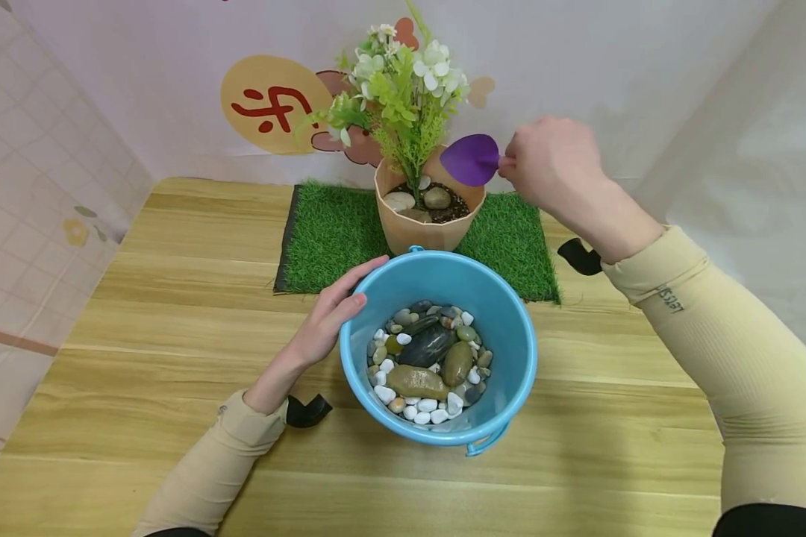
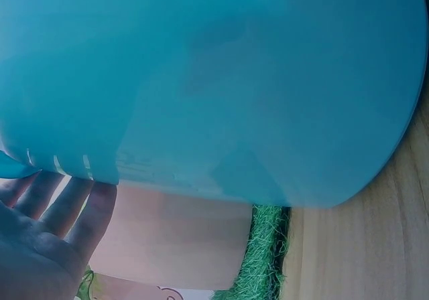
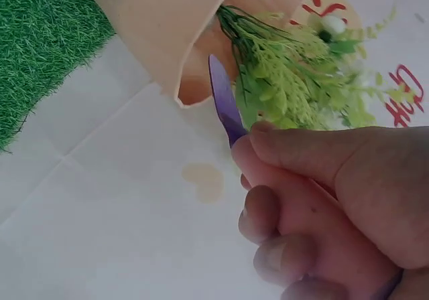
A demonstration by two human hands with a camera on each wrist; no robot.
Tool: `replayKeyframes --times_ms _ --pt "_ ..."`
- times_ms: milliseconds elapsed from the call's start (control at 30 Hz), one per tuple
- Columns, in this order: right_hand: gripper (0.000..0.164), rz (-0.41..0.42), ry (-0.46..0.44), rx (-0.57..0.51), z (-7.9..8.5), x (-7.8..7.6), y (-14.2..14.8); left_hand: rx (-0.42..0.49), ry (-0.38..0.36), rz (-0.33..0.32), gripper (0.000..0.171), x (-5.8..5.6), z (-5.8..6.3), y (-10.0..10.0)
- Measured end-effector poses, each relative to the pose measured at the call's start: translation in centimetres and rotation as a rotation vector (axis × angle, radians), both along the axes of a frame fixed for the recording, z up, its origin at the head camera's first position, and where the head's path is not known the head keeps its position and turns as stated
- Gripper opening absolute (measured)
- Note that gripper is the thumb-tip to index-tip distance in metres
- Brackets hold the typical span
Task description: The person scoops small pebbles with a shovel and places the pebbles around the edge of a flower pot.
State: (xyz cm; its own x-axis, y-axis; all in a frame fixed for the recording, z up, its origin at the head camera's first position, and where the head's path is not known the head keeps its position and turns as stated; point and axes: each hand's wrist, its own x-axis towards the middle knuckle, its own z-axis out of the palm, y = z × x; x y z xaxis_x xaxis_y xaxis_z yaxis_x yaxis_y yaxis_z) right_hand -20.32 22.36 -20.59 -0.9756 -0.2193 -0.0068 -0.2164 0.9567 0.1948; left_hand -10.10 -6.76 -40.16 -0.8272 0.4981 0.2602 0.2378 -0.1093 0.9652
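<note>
In my right hand (image 1: 556, 160) is a small trowel with a purple blade (image 1: 472, 159) and a pink handle (image 3: 315, 223); the fingers wrap round the handle. Its blade hangs over the right rim of a peach flower pot (image 1: 419, 233). White flowers and green leaves (image 1: 410, 97) rise from the pot, with dark soil and several stones at their base. My left hand (image 1: 325, 317) rests against the left side of a blue bucket (image 1: 510, 321), fingers extended along its outside and thumb at the rim. Wet stones (image 1: 430, 347) and white pebbles lie in the bucket.
The pot stands on a green artificial turf mat (image 1: 336, 231) at the back of the wooden table (image 1: 195, 298), close to a patterned wall covering (image 1: 564, 60). The bucket is in front of the pot, its handle (image 1: 486, 441) hanging at the near side.
</note>
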Motion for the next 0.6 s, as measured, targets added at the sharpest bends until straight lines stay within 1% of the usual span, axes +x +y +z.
replayKeyframes --times_ms 133,167,267,300,467,600 --pt "0.049 0.025 0.030 -0.063 0.3 1.4 1.1 0.001 -0.004 0.000 0.061 0.0 0.0 0.0" --pt "0.047 0.030 0.037 -0.077 0.4 1.8 1.3 0.003 -0.005 -0.001 0.061 0.0 0.0 0.0" --pt "0.033 0.042 0.051 -0.112 0.7 3.1 1.9 0.005 -0.009 0.000 0.061 0.1 0.0 0.0" --pt "0.031 0.045 0.053 -0.117 0.8 3.6 2.1 0.006 -0.010 0.000 0.061 0.1 0.0 0.0" --pt "0.036 0.057 0.052 -0.142 1.3 5.6 2.7 0.009 -0.016 0.000 0.061 0.0 0.0 0.0" --pt "0.033 0.094 0.091 -0.156 1.3 7.2 2.9 0.010 -0.013 0.000 0.061 0.0 -0.1 0.0"
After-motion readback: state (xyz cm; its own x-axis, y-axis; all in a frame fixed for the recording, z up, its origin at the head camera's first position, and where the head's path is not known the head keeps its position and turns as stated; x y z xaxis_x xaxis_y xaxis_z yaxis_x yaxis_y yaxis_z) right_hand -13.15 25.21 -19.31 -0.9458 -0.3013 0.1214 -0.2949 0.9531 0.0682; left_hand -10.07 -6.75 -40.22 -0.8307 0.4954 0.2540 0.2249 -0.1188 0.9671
